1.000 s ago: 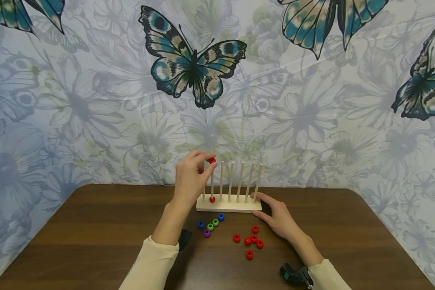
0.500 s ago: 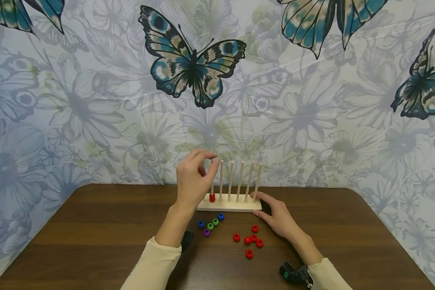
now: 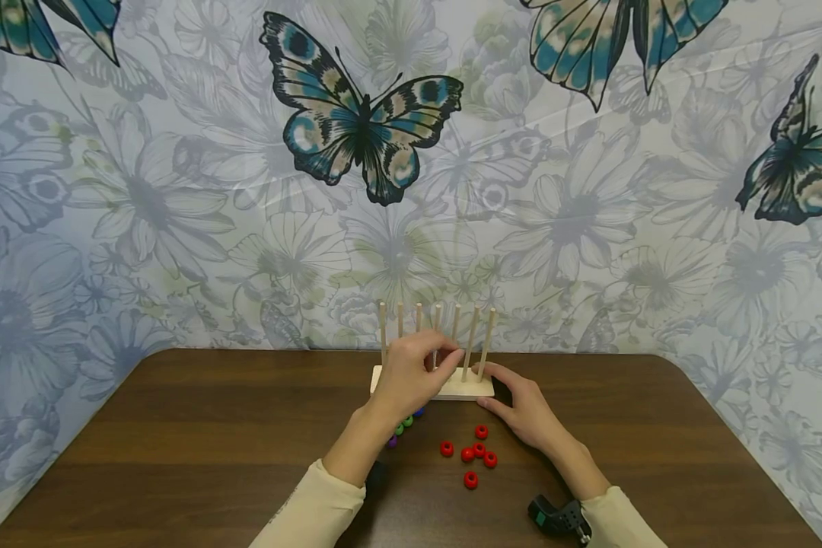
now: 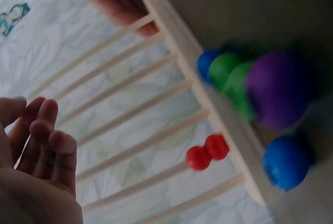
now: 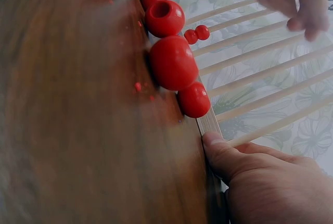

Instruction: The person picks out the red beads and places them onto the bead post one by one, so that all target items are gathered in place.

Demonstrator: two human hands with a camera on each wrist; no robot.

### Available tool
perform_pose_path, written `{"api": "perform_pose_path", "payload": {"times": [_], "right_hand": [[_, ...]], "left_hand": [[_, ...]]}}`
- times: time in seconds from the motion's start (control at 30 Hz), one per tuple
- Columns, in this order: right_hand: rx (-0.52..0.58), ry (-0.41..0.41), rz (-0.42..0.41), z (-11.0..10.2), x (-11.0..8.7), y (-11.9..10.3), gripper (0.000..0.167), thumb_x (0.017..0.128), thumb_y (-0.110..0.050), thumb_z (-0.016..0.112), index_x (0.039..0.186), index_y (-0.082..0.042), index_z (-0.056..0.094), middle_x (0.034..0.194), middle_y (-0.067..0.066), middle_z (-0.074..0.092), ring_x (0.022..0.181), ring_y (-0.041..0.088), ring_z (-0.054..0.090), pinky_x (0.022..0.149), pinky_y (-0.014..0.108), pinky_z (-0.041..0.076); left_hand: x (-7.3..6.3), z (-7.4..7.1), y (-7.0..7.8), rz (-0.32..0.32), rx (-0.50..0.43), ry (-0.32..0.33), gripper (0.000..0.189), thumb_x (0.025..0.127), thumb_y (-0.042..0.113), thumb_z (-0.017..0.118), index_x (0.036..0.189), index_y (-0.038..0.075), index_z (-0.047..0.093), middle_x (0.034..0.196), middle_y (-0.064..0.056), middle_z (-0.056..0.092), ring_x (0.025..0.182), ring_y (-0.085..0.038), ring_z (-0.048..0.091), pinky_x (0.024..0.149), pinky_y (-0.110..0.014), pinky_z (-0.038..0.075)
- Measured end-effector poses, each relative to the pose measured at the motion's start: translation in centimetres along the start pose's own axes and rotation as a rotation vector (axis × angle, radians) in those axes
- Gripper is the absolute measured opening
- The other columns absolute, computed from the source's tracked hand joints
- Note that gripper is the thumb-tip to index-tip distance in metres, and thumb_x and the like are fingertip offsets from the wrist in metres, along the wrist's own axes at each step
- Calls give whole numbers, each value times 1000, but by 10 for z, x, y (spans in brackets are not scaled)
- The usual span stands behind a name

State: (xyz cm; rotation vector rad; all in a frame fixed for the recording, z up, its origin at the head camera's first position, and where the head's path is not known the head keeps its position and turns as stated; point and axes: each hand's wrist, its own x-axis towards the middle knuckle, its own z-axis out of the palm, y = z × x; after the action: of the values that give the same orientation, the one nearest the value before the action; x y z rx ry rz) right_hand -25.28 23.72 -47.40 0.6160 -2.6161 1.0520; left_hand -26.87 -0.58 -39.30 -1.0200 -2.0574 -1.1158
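A pale wooden peg stand (image 3: 462, 390) with a row of upright pegs stands on the table. Two red beads (image 4: 207, 152) sit stacked at the foot of its second peg from the left, hidden behind my left hand in the head view. My left hand (image 3: 411, 374) hovers in front of the pegs, its fingers loosely bent with nothing between them. At the stand's right end, my right hand (image 3: 524, 409) grips the base, thumb (image 5: 216, 148) on the front edge and fingers behind.
Several loose red beads (image 3: 479, 450) lie on the table (image 3: 199, 449) in front of the stand. Green beads (image 4: 225, 71), a purple bead (image 4: 278, 89) and blue beads (image 4: 286, 161) lie further left, partly covered by the left arm in the head view. A patterned cloth (image 3: 575, 251) hangs behind.
My left hand let a red bead drop down the second peg onto the one below. It then moved right and down, away from that peg. The right hand stayed put.
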Motion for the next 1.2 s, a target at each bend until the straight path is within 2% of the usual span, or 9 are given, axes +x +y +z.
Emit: {"api": "perform_pose_path", "payload": {"times": [0.1, 0.23, 0.47, 0.63, 0.8, 0.93, 1.03, 1.2], "right_hand": [[-1, 10, -10, 0, 0, 1, 52, 95, -16, 79, 144, -14, 63, 144, 9, 67, 135, 38, 60, 110, 62, 47], [-4, 11, -26, 1, 0, 2, 52, 95, -16, 79, 144, -13, 62, 144, 10, 66, 135, 38, 61, 110, 62, 47], [1, 6, -30, 0, 0, 1, 54, 95, -15, 79, 145, -12, 61, 144, 8, 66, 136, 35, 61, 111, 60, 47], [4, 7, -14, 0, 0, 1, 54, 94, -15, 79, 145, -11, 61, 144, 9, 66, 136, 37, 60, 110, 61, 47], [4, 7, -8, 0, -1, 1, 54, 94, -16, 79, 145, -12, 62, 145, 10, 66, 136, 36, 60, 111, 61, 47], [-6, 8, -21, -1, -1, 0, 54, 94, -15, 80, 145, -11, 62, 144, 8, 66, 137, 35, 60, 111, 60, 47], [-11, 6, -22, -1, -1, 0, 55, 93, -12, 80, 145, -11, 62, 145, 7, 66, 137, 35, 59, 111, 60, 47], [-11, -5, -5, -1, 0, 0, 55, 93, -7, 79, 146, -11, 61, 146, 7, 65, 138, 36, 58, 111, 61, 47]], "left_hand": [[-5, 8, 0, -21, 18, -71, 6, 96, 11, 77, 90, 12, 80, 82, 3, 75, 57, -3, 48, 55, -16, 42], [-11, 14, -2, -55, 29, -135, 6, 95, 11, 78, 90, 13, 80, 80, 4, 72, 55, 0, 46, 54, -15, 42], [-16, 19, -4, -103, 74, -241, 6, 94, 14, 78, 88, 17, 78, 79, 7, 72, 56, 2, 47, 55, -16, 42], [-18, 21, -5, -137, 63, -320, 7, 94, 14, 77, 88, 18, 77, 79, 9, 71, 57, 2, 48, 57, -17, 42], [-20, 22, -4, -175, 59, -435, 5, 94, 18, 78, 89, 20, 79, 78, 11, 70, 60, 0, 49, 59, -19, 41], [-21, 26, -2, -209, 13, -529, 3, 95, 21, 80, 96, 19, 82, 84, 12, 74, 70, -4, 59, 63, -18, 44], [-22, 29, 1, -217, -14, -591, 8, 95, 22, 81, 101, 17, 82, 90, 12, 77, 77, -7, 66, 68, -17, 47], [-24, 35, 6, -205, -18, -679, 7, 94, 22, 82, 99, 18, 81, 92, 12, 76, 80, -5, 67, 73, -16, 49]]}}
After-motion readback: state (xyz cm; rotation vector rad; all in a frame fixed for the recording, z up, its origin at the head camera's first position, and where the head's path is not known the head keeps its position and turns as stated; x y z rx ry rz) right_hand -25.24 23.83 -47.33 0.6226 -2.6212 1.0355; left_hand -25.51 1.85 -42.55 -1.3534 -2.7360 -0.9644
